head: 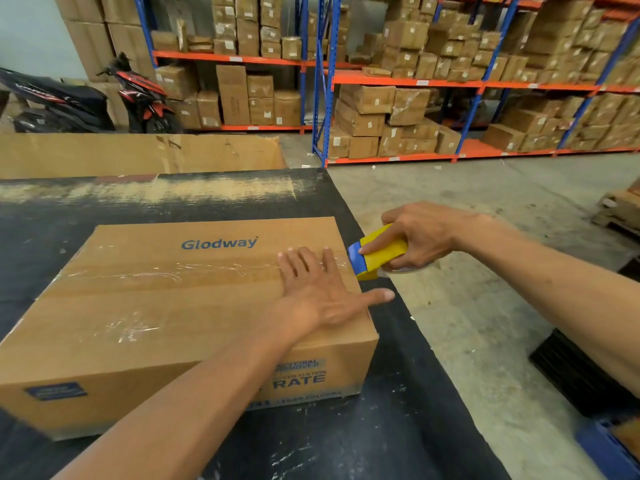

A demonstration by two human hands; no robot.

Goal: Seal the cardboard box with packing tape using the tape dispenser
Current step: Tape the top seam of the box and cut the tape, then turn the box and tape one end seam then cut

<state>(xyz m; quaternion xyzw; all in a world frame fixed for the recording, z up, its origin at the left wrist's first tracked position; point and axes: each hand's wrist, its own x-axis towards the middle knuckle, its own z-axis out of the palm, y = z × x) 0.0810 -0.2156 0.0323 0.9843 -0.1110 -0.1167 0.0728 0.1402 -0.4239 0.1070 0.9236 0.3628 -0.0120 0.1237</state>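
The step in hand looked to be finishing the tape run at the right end of the brown "Glodway" cardboard box [180, 306], which lay closed on the scuffed black table [398, 427] with a strip of clear packing tape [156, 273] already glinting along its top seam. To do it well, the person probably needed to carry the tape over the edge and a little way down the end wall, keep it taut, then tilt the cutter to sever it cleanly while the flat hand smoothed the strip down (slack here would likely wrinkle the tape or lift the corner). The left hand [317, 292] lay open, palm down, fingers spread on the box top near the right edge, over the seam. The right hand [426, 233] gripped the yellow-and-blue plastic tape dispenser [375, 254], forefinger stretched along its body, the blue nose just at the box's right top edge, off the table side.
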